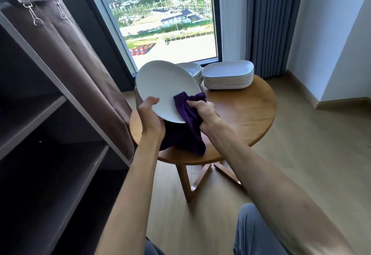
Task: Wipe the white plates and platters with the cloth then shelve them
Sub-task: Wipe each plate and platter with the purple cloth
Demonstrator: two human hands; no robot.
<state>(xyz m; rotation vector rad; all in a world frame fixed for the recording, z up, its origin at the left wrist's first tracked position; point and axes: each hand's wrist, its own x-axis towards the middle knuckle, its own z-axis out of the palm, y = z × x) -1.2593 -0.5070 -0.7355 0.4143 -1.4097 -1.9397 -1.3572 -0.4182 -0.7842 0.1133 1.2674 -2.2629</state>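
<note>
Head view, left fingers: the left hand (149, 114) grips the near-left rim of the white plate (166, 88), thumb curled over the upper face, the other fingers hidden beneath it; judged, this props the plate tilted toward the person so its face is open to wiping.
Right fingers: the right hand (202, 113) is bunched around the purple cloth (187, 114), fingers curled into the fabric and pressing a fold of it onto the plate's near-right rim.
Plate relative to fingers: the plate lies between the two hands, its rim in the left thumb's hold, its near edge under the cloth; most of its face reaches up and away, past both hands.
Cloth: it wraps over the rim and hangs below the plate, its tail draping down to the surface (251, 110); likely so one pass cleans both edge and underside.
Held height: the plate is lifted off the round wooden surface, apart from the stacks.
Round stack (192, 71): white plates piled at the far side, partly hidden behind the held plate.
Platter stack (227, 76): rectangular white platters just right of the round stack, far right of the surface.
Shelves (50, 118): a dark open unit on the left, close enough, I judge, to reach from here.
Stage: wiping under way; shelving not yet begun for this plate.
</note>
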